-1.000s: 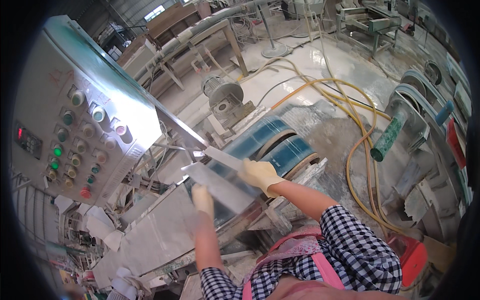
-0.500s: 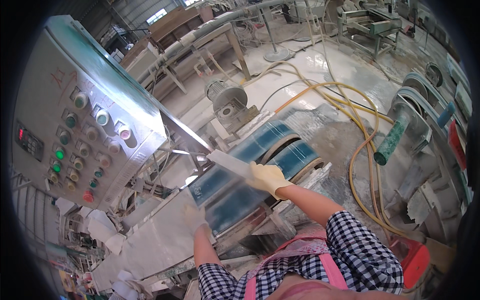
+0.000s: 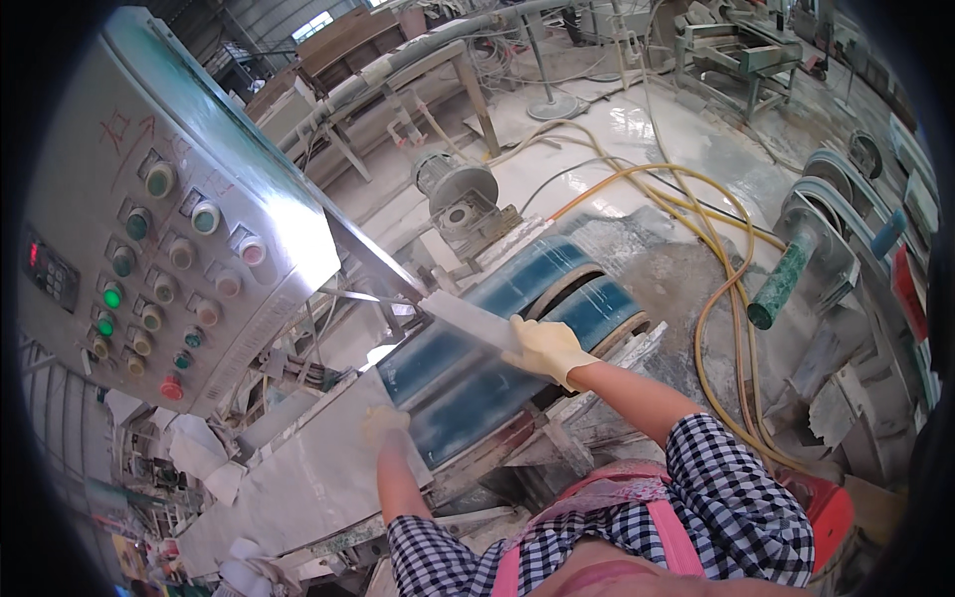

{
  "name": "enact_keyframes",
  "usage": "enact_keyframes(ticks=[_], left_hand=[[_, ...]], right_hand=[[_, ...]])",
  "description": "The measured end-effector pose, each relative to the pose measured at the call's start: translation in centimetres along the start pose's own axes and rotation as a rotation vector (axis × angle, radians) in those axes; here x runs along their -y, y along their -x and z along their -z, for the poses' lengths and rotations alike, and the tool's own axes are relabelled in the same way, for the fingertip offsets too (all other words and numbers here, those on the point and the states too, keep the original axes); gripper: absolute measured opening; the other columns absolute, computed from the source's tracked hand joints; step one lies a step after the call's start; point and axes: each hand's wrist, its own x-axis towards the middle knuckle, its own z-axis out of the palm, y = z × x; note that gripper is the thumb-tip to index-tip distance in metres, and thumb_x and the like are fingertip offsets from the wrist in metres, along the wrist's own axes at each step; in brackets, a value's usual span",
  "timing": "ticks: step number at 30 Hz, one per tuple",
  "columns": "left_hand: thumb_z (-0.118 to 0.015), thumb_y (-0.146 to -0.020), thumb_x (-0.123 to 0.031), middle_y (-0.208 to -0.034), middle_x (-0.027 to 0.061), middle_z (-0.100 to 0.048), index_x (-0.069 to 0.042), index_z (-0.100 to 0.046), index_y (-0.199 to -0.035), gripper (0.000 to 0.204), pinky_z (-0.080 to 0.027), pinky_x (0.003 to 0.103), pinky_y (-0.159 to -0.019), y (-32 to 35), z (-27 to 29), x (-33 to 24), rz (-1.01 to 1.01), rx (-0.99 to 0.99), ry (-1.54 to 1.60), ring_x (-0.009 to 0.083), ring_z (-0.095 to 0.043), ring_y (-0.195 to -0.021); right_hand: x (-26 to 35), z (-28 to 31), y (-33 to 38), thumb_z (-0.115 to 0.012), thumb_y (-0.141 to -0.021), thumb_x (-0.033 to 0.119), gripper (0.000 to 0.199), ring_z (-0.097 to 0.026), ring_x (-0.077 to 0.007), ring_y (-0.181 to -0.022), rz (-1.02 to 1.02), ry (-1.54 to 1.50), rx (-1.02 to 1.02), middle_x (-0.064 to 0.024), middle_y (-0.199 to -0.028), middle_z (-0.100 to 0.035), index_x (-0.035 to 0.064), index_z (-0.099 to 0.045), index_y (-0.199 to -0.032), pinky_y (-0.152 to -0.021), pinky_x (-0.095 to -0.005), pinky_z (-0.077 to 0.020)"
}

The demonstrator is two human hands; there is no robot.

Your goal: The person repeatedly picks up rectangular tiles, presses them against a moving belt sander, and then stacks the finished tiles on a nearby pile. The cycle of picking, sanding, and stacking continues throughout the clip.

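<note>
Pale flat strip (image 3: 470,323) lies aslant near the centre of the head view, across the pair of blue belts (image 3: 468,410), its upper-left end close to the lower end of a slanting metal bar (image 3: 378,259). Whether its underside touches the belts cannot be told from this angle. The gloved right hand (image 3: 547,350), right of centre, has its fingers closed around the strip's lower-right end. The gloved left hand (image 3: 385,426), lower and left of centre, is blurred over the grey plate (image 3: 298,468) at the belts' near-left end; I cannot tell how far its fingers are spread, or whether they hold anything.

For good control, I judge, the strip should lie level, with even pressure along its length, since a hold at one end alone lets the far end tip or swing. The right fingertips are best placed high on the strip, clear of the belts, because loose glove material could catch if they run. The left hand would steady it best from above, away from the belt edges.
</note>
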Motion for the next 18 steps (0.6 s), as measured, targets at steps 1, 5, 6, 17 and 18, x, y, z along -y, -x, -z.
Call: enact_keyframes(ticks=[1,5,6,17,18], left_hand=[[-0.059,-0.086,-0.029,-0.127,0.0214,-0.066,-0.001,-0.061,-0.124,0.047,-0.049,0.044,-0.103,0.0,0.1,0.4,0.003,-0.011,0.105,0.0373,-0.062,-0.122],[-0.054,-0.086,-0.015,-0.113,0.0241,-0.067,0.0,-0.07,-0.105,0.029,-0.052,0.046,-0.092,0.8,3.0,3.6,-0.108,-0.184,0.387,0.0333,-0.067,-0.106],[-0.053,-0.086,-0.014,-0.109,0.0226,-0.067,0.0,-0.07,-0.103,0.028,-0.051,0.046,-0.088,1.2,3.9,4.6,-0.177,-0.113,0.613,0.032,-0.066,-0.102],[-0.052,-0.087,-0.009,-0.088,0.0152,-0.066,0.009,-0.062,-0.092,0.022,-0.05,0.037,-0.069,5.3,-0.1,-12.4,-0.227,0.138,1.67,0.0232,-0.063,-0.079],[-0.05,-0.089,-0.009,-0.091,0.014,-0.067,0.009,-0.063,-0.097,0.024,-0.051,0.035,-0.069,6.1,0.0,-14.2,-0.267,0.156,1.701,0.0224,-0.064,-0.079]], right_hand=[[-0.1,0.0,0.0,-0.067,-0.085,0.04,0.045,-0.07,-0.0398,-0.09,0.018,0.013,-0.012,-0.0208,-0.101,-0.072,0.003,-0.058,-0.109,-0.081,-0.0488,-0.0553],[-0.3,-0.3,-0.1,-0.067,-0.086,0.041,0.047,-0.07,-0.0395,-0.092,0.033,0.039,-0.026,-0.0203,-0.101,-0.072,0.0021,-0.057,-0.11,-0.082,-0.0487,-0.0552],[-0.4,-0.3,-0.1,-0.067,-0.086,0.042,0.048,-0.07,-0.0393,-0.092,0.027,0.048,-0.024,-0.0202,-0.101,-0.072,0.0018,-0.057,-0.111,-0.082,-0.0485,-0.0551],[-1.0,0.1,-0.1,-0.066,-0.086,0.059,0.067,-0.07,-0.0406,-0.093,0.028,0.014,0.008,-0.0237,-0.101,-0.071,-0.0009,-0.057,-0.115,-0.082,-0.0482,-0.0543],[-1.1,0.2,-0.1,-0.067,-0.084,0.062,0.071,-0.07,-0.0406,-0.094,0.058,0.006,0.004,-0.0238,-0.102,-0.071,-0.0012,-0.056,-0.116,-0.082,-0.048,-0.0544]])
